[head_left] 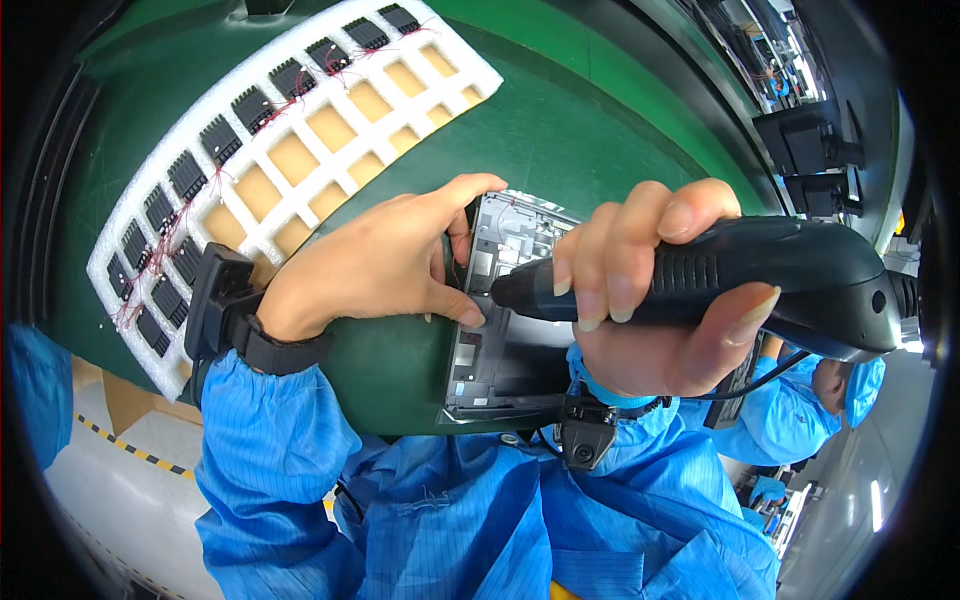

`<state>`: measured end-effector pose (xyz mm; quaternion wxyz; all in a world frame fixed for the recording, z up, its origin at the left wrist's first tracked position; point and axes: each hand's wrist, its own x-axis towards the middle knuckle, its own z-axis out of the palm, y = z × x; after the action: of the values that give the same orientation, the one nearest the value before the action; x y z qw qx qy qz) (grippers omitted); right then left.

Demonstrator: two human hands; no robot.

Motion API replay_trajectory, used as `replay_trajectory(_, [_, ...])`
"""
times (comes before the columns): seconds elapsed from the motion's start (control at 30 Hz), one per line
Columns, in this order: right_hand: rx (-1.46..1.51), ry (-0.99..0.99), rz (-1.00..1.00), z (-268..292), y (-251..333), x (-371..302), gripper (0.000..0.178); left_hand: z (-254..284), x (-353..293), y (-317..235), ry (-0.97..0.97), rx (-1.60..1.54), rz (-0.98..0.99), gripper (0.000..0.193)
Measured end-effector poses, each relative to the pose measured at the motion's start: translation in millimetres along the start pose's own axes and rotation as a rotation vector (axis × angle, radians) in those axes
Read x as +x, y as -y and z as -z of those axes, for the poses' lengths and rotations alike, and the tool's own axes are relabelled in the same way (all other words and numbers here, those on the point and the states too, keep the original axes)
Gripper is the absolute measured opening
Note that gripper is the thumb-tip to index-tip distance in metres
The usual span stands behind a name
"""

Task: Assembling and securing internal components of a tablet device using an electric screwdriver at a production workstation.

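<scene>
**Electric screwdriver held over a metal frame on the green desk**

The electric screwdriver, black with a ribbed grip, lies sideways in the right hand, its tip pointing left toward the frame's upper left part. The right fingers are wrapped tightly over the top of the tool and the thumb presses up from beneath, so the hand is closed firmly around it. A black cable runs away from the tool's thick end at the right.

The left hand rests on the left edge of the metal frame. Its fingers curl over the frame's top left corner and the thumb tip touches the frame just beside the screwdriver's tip; the hand pins the frame rather than lifting it. The frame is a flat, dark rectangular panel with silver edges, lying near the front edge of the desk.

Both wrists carry black straps with small devices, and both sleeves are blue.

Further left on the desk lies a white foam tray. Its outer row of pockets holds small black parts with thin red wires; the inner pockets show a tan bottom.
</scene>
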<state>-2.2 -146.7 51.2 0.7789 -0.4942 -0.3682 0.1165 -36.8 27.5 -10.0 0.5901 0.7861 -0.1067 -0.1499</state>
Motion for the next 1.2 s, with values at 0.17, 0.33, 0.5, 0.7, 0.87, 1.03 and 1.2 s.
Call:
replay_trajectory(0.17, [0.000,-0.011,0.003,0,0,1,0.053,0,2,1,0.000,0.046,-0.040,0.094])
replay_trajectory(0.33, [-0.166,0.037,-0.098,-7,8,0,0.054,1,1,3,0.001,0.042,-0.028,0.090])
replay_trajectory(0.5, [-0.130,0.162,-0.037,-7,1,1,0.061,2,-1,3,-0.017,0.008,-0.074,0.085])
replay_trajectory(0.7, [-0.214,0.096,-0.125,-18,3,-2,0.062,1,-4,6,-0.019,0.011,-0.085,0.084])
replay_trajectory(0.87, [-0.150,0.089,-0.016,-16,-1,1,0.060,-2,3,10,-0.049,0.070,-0.171,0.085])
replay_trajectory(1.03, [0.000,-0.062,0.074,-20,0,9,0.081,1,4,0,0.001,0.127,-0.068,0.089])
replay_trajectory(1.2, [-0.010,-0.180,0.209,25,40,-1,0.065,-3,6,-7,0.034,-0.066,0.029,0.090])
